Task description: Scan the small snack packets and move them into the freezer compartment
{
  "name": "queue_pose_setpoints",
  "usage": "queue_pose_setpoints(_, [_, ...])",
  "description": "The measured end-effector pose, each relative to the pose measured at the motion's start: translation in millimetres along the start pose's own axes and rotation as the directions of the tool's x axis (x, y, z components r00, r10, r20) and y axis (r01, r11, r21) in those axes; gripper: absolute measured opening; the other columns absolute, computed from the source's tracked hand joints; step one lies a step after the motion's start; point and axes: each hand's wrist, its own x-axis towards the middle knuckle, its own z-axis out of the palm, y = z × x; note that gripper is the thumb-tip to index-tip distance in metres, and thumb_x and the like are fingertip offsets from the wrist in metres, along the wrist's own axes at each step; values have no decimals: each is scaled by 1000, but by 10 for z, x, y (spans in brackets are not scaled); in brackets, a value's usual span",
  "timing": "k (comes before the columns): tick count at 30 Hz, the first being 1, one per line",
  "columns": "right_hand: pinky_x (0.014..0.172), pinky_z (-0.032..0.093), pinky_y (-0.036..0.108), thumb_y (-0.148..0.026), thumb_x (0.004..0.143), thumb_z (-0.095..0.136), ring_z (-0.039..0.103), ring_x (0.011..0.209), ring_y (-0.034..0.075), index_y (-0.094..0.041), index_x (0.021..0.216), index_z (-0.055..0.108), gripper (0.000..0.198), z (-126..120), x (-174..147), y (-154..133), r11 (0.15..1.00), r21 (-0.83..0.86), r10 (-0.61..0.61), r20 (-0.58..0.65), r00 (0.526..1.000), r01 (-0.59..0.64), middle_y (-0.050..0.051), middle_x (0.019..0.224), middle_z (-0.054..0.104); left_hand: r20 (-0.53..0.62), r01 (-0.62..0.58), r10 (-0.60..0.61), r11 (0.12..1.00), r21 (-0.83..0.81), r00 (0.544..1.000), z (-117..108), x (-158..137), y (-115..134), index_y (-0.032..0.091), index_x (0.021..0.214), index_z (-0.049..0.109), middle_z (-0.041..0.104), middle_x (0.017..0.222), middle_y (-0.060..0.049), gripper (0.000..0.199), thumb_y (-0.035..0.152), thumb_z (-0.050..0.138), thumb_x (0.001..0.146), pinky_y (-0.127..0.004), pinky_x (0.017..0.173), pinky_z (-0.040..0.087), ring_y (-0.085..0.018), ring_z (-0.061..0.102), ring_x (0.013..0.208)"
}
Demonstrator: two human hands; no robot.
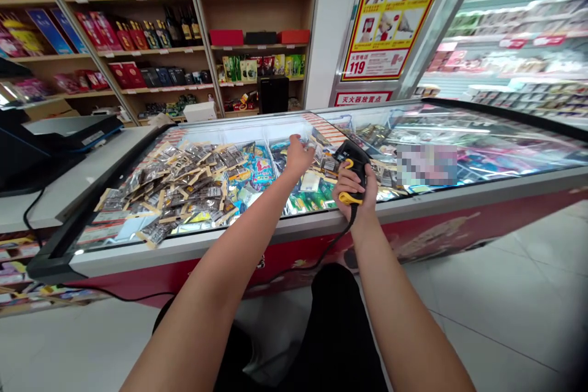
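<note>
My right hand (356, 190) is wrapped round a black handheld device (353, 156) with yellow trigger parts and a cord at its grip; it looks like a printer or scanner gun. Its head points away over the freezer's glass top. My left hand (301, 156) reaches out above the glass with its fingers apart, close to some small packets (329, 163); whether it touches one I cannot tell. To the left lies a loose heap of clear-and-brown snack packets (184, 174). A small white card (310, 182) shows between my hands.
The chest freezer (275, 225) has a grey rim and holds colourful packs (260, 168) under its glass. A black cord (316, 263) hangs along its red front. Left is a counter (27, 202) with black equipment. Behind stand shelves (160, 49) of boxes and bottles, and a fire-safety poster (390, 18).
</note>
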Motion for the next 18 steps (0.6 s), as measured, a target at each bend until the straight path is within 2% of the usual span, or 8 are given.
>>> queue_pose_setpoints(2, [49, 50, 21, -32, 92, 70, 53, 45, 8, -26, 118, 58, 29, 18, 2, 14, 999, -17, -28, -68, 997, 27, -10, 65, 55, 46, -145, 139, 973, 179, 989, 2, -77, -45, 18, 120, 55, 68, 116, -15, 46, 8, 78, 81, -45, 113, 49, -34, 65, 122])
queue_pose_setpoints(5, [46, 49, 20, -33, 91, 72, 51, 42, 8, -26, 116, 59, 29, 32, 11, 27, 998, -46, -42, -137, 990, 36, -11, 63, 54, 159, -335, 297, 874, 352, 942, -146, -233, -99, 16, 125, 61, 68, 128, -20, 40, 13, 74, 87, -44, 118, 41, -38, 60, 134])
queue_pose_setpoints(7, [47, 50, 21, -34, 93, 70, 51, 43, 9, -27, 116, 58, 27, 32, 13, 28, 999, -49, -21, -115, 993, 15, -11, 64, 54, 256, -428, 345, 781, 455, 903, -315, -340, -102, 17, 134, 60, 66, 136, -20, 42, 17, 68, 93, -44, 118, 39, -38, 58, 135])
queue_pose_setpoints(9, [49, 50, 22, -34, 94, 67, 52, 45, 10, -27, 118, 55, 27, 25, 12, 20, 999, -38, 11, -71, 997, -14, -10, 65, 53, 325, -473, 345, 657, 587, 881, -526, -427, -73, 17, 140, 57, 64, 140, -20, 43, 19, 62, 97, -46, 120, 37, -38, 55, 137])
queue_pose_setpoints(11, [52, 50, 23, -35, 95, 64, 52, 47, 10, -27, 119, 54, 27, 8, 12, -1, 999, -25, 47, -35, 998, -48, -9, 67, 52, 331, -450, 312, 508, 734, 891, -778, -483, -16, 18, 140, 58, 62, 143, -21, 43, 19, 60, 97, -51, 122, 33, -40, 49, 141])
queue_pose_setpoints(14, [57, 48, 24, -39, 96, 59, 49, 51, 9, -26, 120, 53, 28, -35, 29, -61, 991, -7, 137, 9, 991, -137, -8, 70, 49, 221, -313, 292, 322, 893, 931, -1242, -500, 101, 17, 131, 63, 59, 144, -23, 38, 21, 65, 93, -60, 123, 26, -45, 40, 146])
queue_pose_setpoints(18, [59, 44, 29, -49, 91, 57, 44, 49, 10, -24, 120, 52, 39, -103, 79, -155, 975, 61, 212, 30, 977, -213, -8, 70, 44, 75, -152, 332, 211, 966, 940, -1919, -433, 250, 17, 127, 66, 57, 142, -25, 37, 31, 69, 93, -65, 122, 22, -50, 33, 148])
